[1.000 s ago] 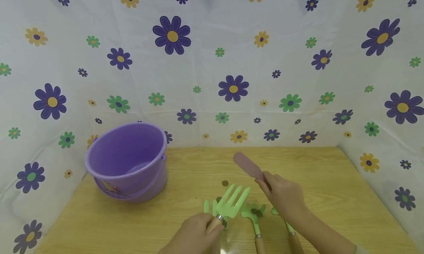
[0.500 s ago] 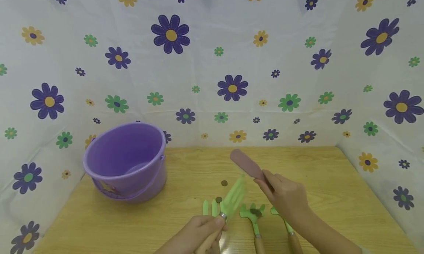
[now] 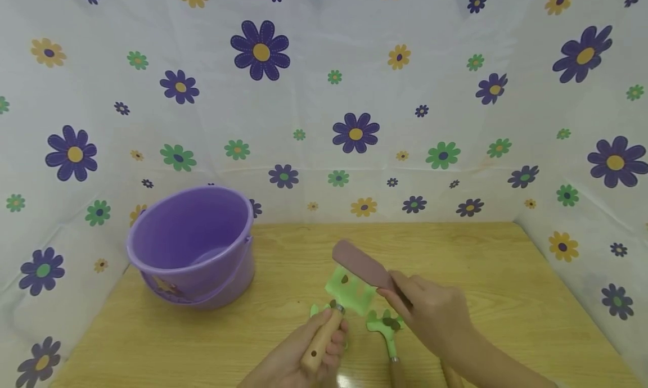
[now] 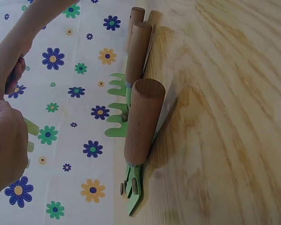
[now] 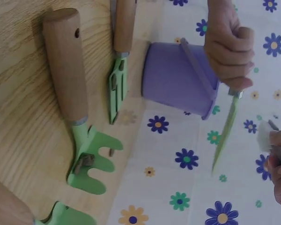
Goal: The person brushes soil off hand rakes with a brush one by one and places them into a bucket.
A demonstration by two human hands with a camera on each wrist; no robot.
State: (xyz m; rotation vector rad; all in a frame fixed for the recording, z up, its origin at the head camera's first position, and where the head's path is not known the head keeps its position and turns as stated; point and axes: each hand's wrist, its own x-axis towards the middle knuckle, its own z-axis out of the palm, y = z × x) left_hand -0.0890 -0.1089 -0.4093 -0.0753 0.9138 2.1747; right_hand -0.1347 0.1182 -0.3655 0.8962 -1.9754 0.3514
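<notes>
My left hand grips the wooden handle of a green garden fork, its head raised above the table. A small brown piece shows against the green head. My right hand holds a flat mauve paddle-shaped tool by its near end, across and just over the fork's tines; whether they touch, I cannot tell. In the right wrist view a pale, blurred part shows beside that hand; its kind is unclear. Below lie a second green fork, partly hidden, and a green hand rake, both with brown pieces on them.
A purple bucket stands at the left of the wooden table. Partly under my right arm lies another wooden-handled tool. A white flower-patterned sheet closes off the back and sides.
My left hand has turned the fork from showing its tines upward, through edge-on, to lying broadside. The mauve tool has come left and down over the fork's head. The bucket stays put.
</notes>
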